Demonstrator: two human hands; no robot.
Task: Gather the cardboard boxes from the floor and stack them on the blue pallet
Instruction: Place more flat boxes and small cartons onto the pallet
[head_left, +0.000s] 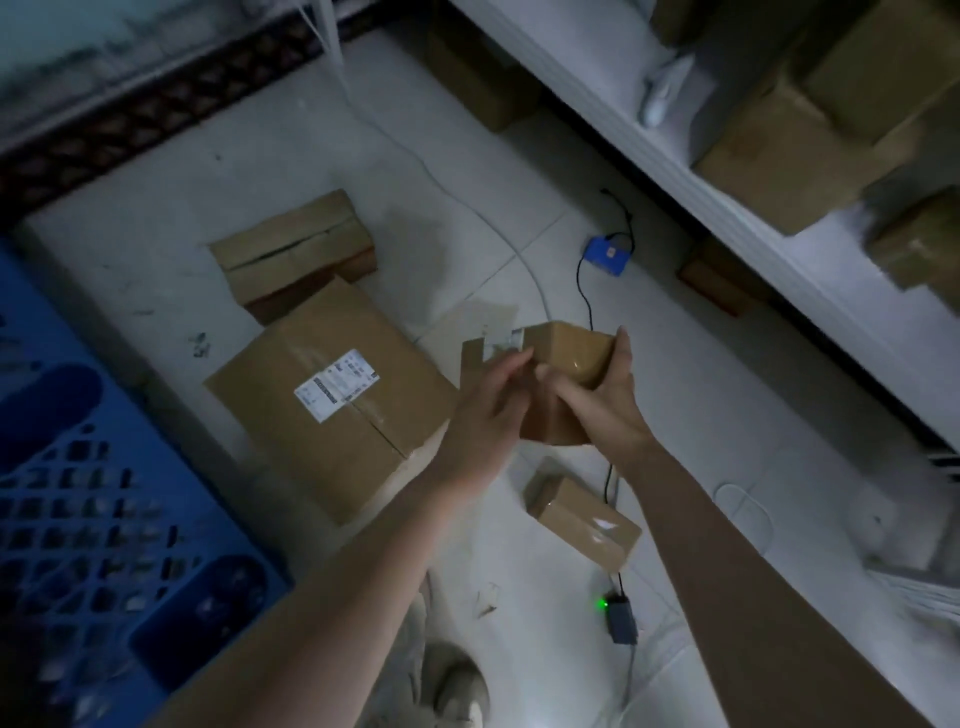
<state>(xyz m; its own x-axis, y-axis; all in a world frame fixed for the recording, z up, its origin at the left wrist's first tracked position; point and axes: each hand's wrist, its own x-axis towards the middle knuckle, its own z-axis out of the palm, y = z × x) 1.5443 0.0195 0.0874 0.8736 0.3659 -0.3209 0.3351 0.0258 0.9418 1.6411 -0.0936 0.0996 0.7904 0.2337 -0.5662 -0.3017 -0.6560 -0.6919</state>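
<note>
I hold a small brown cardboard box (569, 353) above the floor, near the middle of the view. My right hand (605, 400) grips its right side and underside. My left hand (485, 410) touches its left side near a white label, fingers partly spread. A large taped box with a shipping label (332, 410) lies on the floor to the left, with a flatter box (296, 249) behind it. Another small box (584, 519) rests on the floor below my hands. The blue pallet (78, 493) fills the lower left and carries no boxes in view.
White shelving (727, 171) with several cardboard boxes runs along the right. More boxes sit under it (719, 278). A blue device (608, 254) with a black cable, a white cable and a charger with a green light (621, 616) lie on the tiled floor. My shoe (457, 686) shows at the bottom.
</note>
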